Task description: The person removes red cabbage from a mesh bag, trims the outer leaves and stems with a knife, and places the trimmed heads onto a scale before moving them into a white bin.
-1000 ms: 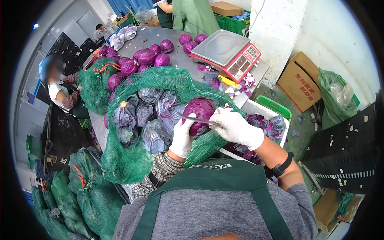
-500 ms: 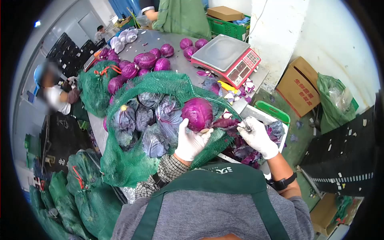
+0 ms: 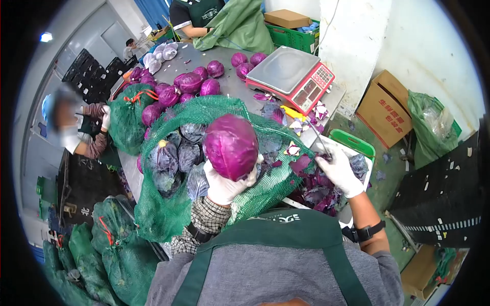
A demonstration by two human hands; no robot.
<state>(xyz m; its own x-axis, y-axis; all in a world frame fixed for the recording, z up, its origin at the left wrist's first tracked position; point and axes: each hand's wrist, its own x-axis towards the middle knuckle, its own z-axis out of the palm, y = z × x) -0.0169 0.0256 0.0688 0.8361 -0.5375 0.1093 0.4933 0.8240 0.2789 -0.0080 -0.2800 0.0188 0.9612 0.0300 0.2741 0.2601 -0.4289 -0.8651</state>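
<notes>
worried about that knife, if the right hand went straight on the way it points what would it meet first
The right hand points its knife up toward the table edge. First in line seem to be the leaf scraps there, then the scale behind them, though depth is unclear.

- Hands: the left hand point(image 3: 223, 187) and the right hand point(image 3: 340, 175) each wear one of the white gloves point(image 3: 229, 189), thin and close-fitting, ending at the wrist.
- Left arm: a long checked sleeve point(image 3: 204, 218), a small dark-and-light grid, with a black band point(image 3: 196, 233) around it.
- Right arm: bare below the short grey sleeve point(image 3: 389, 262); a black wristband point(image 3: 368, 232) sits above the glove.
- Torso: a grey shirt point(image 3: 265, 278) (heathered knit) under a green apron point(image 3: 288, 235) with two shoulder straps.
- Marking: pale lettering point(image 3: 282, 218) along the apron's top hem, not legible.
</notes>
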